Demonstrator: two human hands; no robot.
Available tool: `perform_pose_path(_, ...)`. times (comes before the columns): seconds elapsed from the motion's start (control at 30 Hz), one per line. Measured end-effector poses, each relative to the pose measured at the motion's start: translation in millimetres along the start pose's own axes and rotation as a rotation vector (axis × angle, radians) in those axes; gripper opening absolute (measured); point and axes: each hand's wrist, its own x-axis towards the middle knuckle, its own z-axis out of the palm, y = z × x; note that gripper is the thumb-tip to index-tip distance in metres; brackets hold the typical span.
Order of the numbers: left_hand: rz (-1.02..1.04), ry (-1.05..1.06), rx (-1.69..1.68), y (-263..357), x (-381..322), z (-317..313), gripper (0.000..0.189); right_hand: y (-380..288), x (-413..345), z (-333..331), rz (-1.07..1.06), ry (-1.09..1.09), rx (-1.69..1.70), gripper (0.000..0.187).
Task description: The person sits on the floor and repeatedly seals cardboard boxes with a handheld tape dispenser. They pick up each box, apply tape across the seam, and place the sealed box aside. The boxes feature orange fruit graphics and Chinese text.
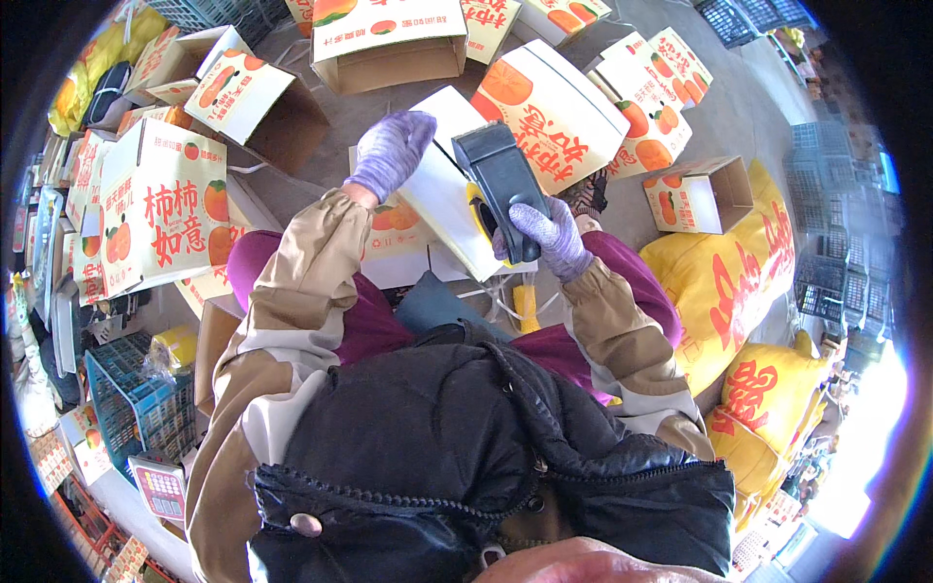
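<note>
My right hand (548, 235), in a purple knit glove, is closed around the lower end of a black tape dispenser (503, 186) with a yellow-edged roll. The dispenser lies over the white flaps of a cardboard box (444, 197) between my knees; persimmons are printed on the box's side. My left hand (393, 151), gloved alike, is at the left edge of the flaps with its fingers curled; whether it grips anything I cannot tell. A dark gap runs along the flaps between the hands.
Printed persimmon boxes stand at the left (168, 211), ahead (390, 36) and right of centre (557, 116). A small open box (701, 195) rests by a yellow sack (714, 284). A blue crate (138, 401) and a calculator (160, 487) are at lower left. Crates (838, 218) are stacked at far right.
</note>
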Motion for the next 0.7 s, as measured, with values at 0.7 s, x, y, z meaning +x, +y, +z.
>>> perform_pose_path(0.7,-0.604,-0.336,-1.771,-22.0,13.1,8.3,0.023,-12.5,13.9,-1.8,0.123,-0.096,0.025,0.033)
